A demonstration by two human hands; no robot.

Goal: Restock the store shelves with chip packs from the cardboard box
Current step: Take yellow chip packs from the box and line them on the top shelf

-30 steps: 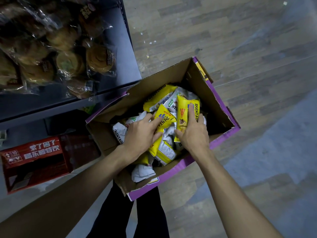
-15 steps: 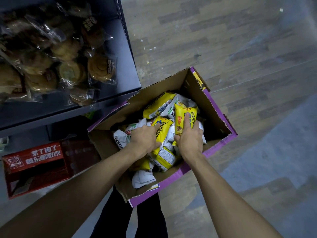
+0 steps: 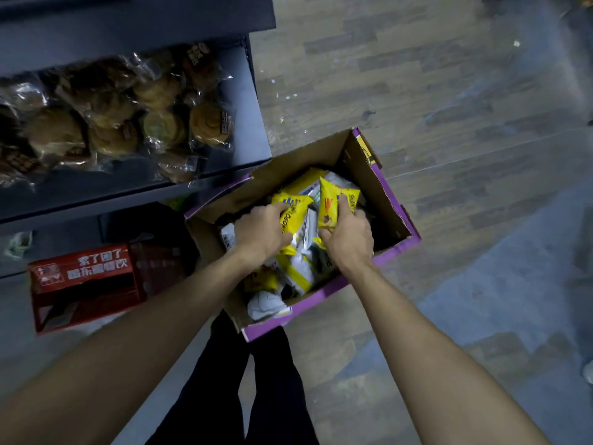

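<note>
Left hand (image 3: pixel 261 232) curls round one yellow chip pack (image 3: pixel 293 209), right hand (image 3: pixel 348 240) pinches a second pack (image 3: pixel 328 205) inside the cardboard box (image 3: pixel 390 203); best lifted gently, uncrushed, toward the shelf (image 3: pixel 248 101) at ten o'clock.

Bare forearms (image 3: pixel 167 313), black trousers (image 3: pixel 224 393)
</note>
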